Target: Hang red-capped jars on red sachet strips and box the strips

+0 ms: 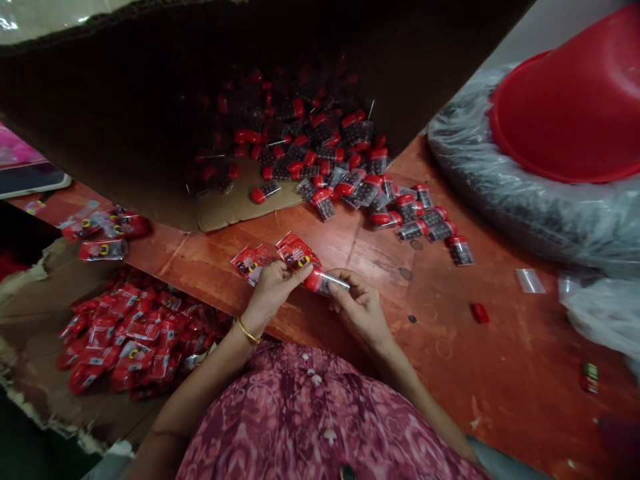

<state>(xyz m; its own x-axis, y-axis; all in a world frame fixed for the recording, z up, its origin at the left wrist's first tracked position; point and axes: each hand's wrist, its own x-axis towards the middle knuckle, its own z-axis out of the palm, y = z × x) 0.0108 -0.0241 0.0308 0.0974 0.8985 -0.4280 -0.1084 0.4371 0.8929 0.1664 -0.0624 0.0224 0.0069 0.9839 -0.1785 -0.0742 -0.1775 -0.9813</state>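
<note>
In front of my body, my right hand (361, 305) grips the clear end of a small red-capped container (327, 281) between thumb and fingers. The container lies on its side, with its red end pointing left. My left hand (274, 288), a gold bangle at its wrist, is pinched on a red printed card (295, 249). Its thumb lies against the container's red end. More red printed cards (246, 262) rest on the table just beyond my left fingers.
A large cardboard box (220, 217) lies open, similar containers (370, 190) spilling onto the red-brown table (450, 400). At lower left, another box (30, 320) holds many red packets (135, 333). A red tub (575, 100) sits on a plastic-wrapped bundle (500, 213) at right.
</note>
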